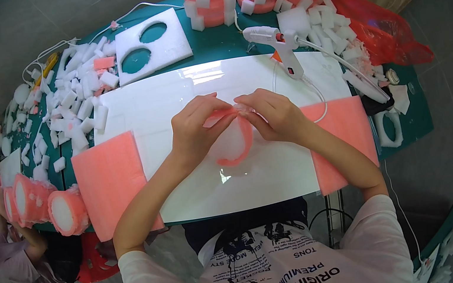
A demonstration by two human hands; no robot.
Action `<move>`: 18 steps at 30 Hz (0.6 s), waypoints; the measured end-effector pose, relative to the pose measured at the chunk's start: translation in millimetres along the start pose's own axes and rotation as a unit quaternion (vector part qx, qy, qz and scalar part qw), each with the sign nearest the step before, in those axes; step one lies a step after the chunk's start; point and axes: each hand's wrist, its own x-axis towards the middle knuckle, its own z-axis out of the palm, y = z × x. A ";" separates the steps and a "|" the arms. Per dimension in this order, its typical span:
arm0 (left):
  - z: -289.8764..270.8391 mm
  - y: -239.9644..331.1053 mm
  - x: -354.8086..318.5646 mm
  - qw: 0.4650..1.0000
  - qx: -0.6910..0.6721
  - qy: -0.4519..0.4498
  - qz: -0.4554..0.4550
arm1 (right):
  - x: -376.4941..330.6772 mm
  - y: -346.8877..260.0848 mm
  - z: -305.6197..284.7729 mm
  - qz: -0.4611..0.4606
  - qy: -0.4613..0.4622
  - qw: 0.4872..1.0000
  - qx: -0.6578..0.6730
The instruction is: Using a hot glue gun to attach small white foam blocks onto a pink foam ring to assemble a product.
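Both hands are meeting over a pink foam strip curled into a loop above the middle of the white board. The left hand is pinching one end with fingers closed, and the right hand is pinching the other, a clear bit between its fingertips. Pink foam sheets are lying at either side of the board. A white glue gun is resting just beyond the right hand. White foam blocks are heaping on the far left.
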 end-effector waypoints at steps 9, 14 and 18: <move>-4.5 5.9 2.5 0.999 0.025 -0.011 -0.040 | -0.4 -0.3 4.7 -0.031 0.034 0.998 -0.043; -4.6 3.0 4.3 0.999 0.008 -0.022 -0.023 | 0.0 -2.8 5.1 -0.028 0.031 0.998 -0.049; -3.2 2.6 3.5 1.000 -0.002 -0.019 -0.006 | 0.7 -4.3 6.7 -0.015 0.034 0.998 -0.056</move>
